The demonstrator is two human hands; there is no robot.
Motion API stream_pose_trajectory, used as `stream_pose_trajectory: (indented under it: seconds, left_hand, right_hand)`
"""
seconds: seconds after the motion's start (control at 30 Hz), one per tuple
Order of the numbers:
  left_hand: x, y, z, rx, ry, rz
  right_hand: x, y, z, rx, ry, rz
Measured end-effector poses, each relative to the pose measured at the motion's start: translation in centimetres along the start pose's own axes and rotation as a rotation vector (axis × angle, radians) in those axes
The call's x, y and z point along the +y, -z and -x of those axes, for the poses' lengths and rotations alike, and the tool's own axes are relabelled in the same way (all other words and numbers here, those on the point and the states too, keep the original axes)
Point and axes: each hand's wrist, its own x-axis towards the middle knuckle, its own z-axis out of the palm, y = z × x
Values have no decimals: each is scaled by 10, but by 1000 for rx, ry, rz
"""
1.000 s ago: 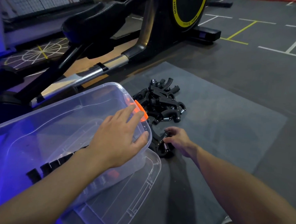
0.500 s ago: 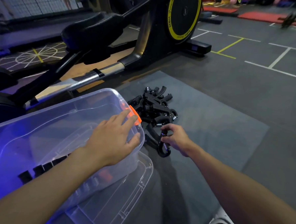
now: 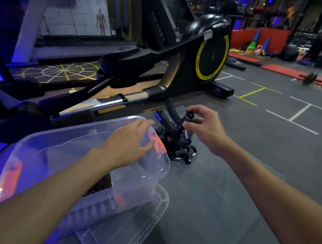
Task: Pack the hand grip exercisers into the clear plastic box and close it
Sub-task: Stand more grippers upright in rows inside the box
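We see the left hand (image 3: pixel 129 142) spread flat, fingers wide, resting on the far rim of the clear plastic box (image 3: pixel 64 165), just beside its orange latch (image 3: pixel 159 144). The box is tilted, and dark grips show through its wall below that forearm. Its lid (image 3: pixel 132 226) lies flat under the box's near corner. The right hand (image 3: pixel 202 127) is lifted beyond the box, fingers pinched on one hand grip exerciser (image 3: pixel 177 120), its two black handles pointing up and away from the palm. Below that hand, a pile of exercisers (image 3: pixel 179 149) lies on the grey mat (image 3: pixel 228 181).
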Motion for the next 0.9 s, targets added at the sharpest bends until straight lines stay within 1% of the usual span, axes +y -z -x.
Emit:
stream_pose_trajectory:
  seconds: [0.07, 0.13, 0.23, 0.3, 0.37, 0.4, 0.47, 0.57, 0.67, 0.77, 0.9]
  left_hand:
    - [-11, 20, 4, 53, 26, 57]
    - [-24, 36, 12, 44, 55, 146]
    - [-42, 51, 32, -47, 122, 301]
    - [-56, 53, 48, -101, 129, 327]
    - [-72, 55, 62, -149, 138, 328]
    - [-81, 55, 69, -170, 153, 301]
    - [-97, 54, 79, -186, 168, 141]
    - [-123, 49, 87, -127, 174, -96]
    - [-143, 41, 88, -86, 226, -175]
    - [-156, 30, 81, -78, 248, -240]
    - [-163, 15, 64, -69, 283, -229]
  right_hand:
    - [-23, -16, 2, -62, 53, 11]
    - [-40, -35, 6, -132, 85, 48]
    - [-53, -66, 9, -222, 104, 94]
    - [-53, -85, 7, -280, 106, 136]
    - [-49, -103, 4, -336, 137, 233]
    - [-46, -113, 3, -367, 154, 284]
    - [-38, -127, 2, -426, 144, 378]
    - [-15, -147, -2, -515, 120, 528]
    - [7, -163, -7, -600, 146, 686]
    - [30, -178, -10, -725, 148, 724]
    - [60, -194, -11, -802, 138, 770]
